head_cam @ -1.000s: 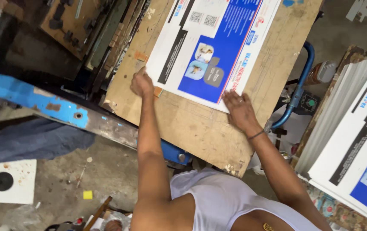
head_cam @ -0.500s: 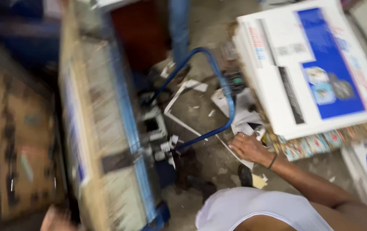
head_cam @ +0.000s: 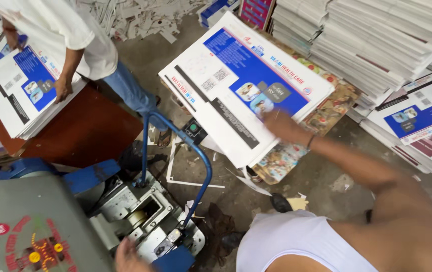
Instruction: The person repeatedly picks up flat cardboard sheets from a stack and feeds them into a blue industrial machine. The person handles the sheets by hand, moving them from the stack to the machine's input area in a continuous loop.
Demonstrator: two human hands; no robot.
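The left hand (head_cam: 128, 254) is seen low at the frame edge, resting by the grey machine (head_cam: 140, 216), its spread hard to tell since only part shows. The right hand (head_cam: 285, 127), blurred, fingers seemingly flat and open, is laid on the near stack of printed sheets (head_cam: 236, 80). Half a second ago that hand was down near the floor scraps; the stack now lies directly under it, well apart from the left hand.

Littered concrete floor (head_cam: 321, 174)

A stack of printed sheets (head_cam: 241, 90) lies on colourful board (head_cam: 327, 113); taller paper stacks (head_cam: 377, 45), paper offcuts (head_cam: 135, 17) and a blue-framed machine (head_cam: 145, 206) stand around it on the floor.
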